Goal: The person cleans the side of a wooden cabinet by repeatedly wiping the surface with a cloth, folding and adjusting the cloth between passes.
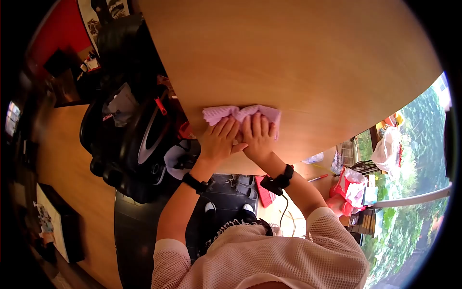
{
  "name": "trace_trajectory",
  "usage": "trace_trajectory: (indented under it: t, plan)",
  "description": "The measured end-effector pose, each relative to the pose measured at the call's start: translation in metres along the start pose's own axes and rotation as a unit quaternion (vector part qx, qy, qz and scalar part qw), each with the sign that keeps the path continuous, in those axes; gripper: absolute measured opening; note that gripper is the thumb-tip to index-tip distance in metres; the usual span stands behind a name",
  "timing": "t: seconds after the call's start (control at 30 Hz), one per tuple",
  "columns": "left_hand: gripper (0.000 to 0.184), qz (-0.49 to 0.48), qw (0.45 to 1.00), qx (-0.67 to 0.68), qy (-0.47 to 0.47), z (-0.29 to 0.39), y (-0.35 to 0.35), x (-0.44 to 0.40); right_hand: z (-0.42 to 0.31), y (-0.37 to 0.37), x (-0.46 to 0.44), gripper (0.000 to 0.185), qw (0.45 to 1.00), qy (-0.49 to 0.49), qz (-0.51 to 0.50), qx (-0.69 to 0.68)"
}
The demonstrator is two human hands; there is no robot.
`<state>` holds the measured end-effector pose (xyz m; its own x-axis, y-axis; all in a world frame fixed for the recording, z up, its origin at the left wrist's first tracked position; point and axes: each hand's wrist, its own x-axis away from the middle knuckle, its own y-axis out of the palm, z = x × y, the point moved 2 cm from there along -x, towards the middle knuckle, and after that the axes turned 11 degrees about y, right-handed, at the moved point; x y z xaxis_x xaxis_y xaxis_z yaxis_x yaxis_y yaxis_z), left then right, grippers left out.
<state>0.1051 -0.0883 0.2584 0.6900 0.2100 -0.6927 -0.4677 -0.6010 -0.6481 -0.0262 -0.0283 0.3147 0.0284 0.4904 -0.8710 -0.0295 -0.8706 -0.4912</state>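
Note:
A pink ribbed cloth (219, 112) lies on the broad wooden surface (288, 58), with folds bunched between my hands. My left hand (216, 142) presses on its left part, fingers stretched out and the thumb pointing toward the other hand. Beside it, my right hand (260, 137) rests on the right part of the cloth with extended fingers. The two hands are close together near the surface's front edge. Each wrist wears a black band. The underside of the cloth and the palms are hidden.
A black padded chair or machine (139, 139) stands left of the wooden surface. Farther left is another wooden top with a box (60, 221). At the right, bags (351, 188) and books (368, 222) sit by a window. A red dustpan-like item (266, 192) lies on the floor.

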Motion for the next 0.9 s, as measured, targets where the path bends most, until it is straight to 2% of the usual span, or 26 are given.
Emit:
trace_trajectory:
  t: [0.13,0.17,0.23,0.27,0.4,0.47,0.53,0.63,0.7,0.77,0.8,0.9]
  plan:
    - [0.082,-0.083,0.992,0.008,-0.09,-0.025,-0.011,0.017,-0.039,0.009,-0.015,0.048,1.0,-0.019,-0.009,-0.012]
    - [0.083,-0.052,0.997,-0.02,-0.057,-0.029,-0.019,0.017,-0.041,0.006,-0.018,0.048,1.0,-0.026,-0.015,-0.008]
    - [0.084,-0.113,0.991,0.028,-0.073,-0.036,-0.041,0.009,-0.045,-0.001,-0.029,0.049,0.999,-0.019,-0.036,-0.021]
    - [0.083,-0.088,0.993,0.028,-0.068,-0.032,-0.051,0.007,-0.049,-0.004,-0.032,0.049,0.998,-0.013,-0.046,-0.032]
    - [0.08,0.008,0.997,0.01,-0.076,-0.022,-0.047,-0.003,-0.05,0.002,-0.026,0.048,0.998,0.01,0.031,-0.048]
    - [0.078,-0.031,0.994,0.03,-0.105,-0.01,-0.038,0.011,-0.049,0.021,0.004,0.048,0.998,0.014,0.021,-0.052]
    - [0.077,-0.131,0.979,0.062,-0.141,0.005,-0.019,0.035,-0.045,0.044,0.044,0.048,0.998,-0.003,0.006,-0.066]
    - [0.078,-0.147,0.974,0.101,-0.142,0.039,0.016,0.081,-0.039,0.066,0.11,0.049,0.993,0.015,-0.061,-0.104]
    - [0.078,-0.159,0.961,0.143,-0.177,0.06,0.021,0.094,-0.034,0.06,0.134,0.048,0.977,0.024,-0.184,-0.107]
    - [0.078,-0.132,0.959,0.145,-0.203,0.075,0.018,0.08,-0.025,0.05,0.126,0.046,0.964,0.003,-0.25,-0.088]
    - [0.079,-0.116,0.96,0.159,-0.199,0.08,0.018,0.07,-0.02,0.042,0.118,0.045,0.957,0.012,-0.256,-0.134]
    - [0.08,-0.078,0.957,0.202,-0.192,0.086,-0.002,0.029,0.007,0.017,0.083,0.045,0.953,0.057,-0.293,-0.056]
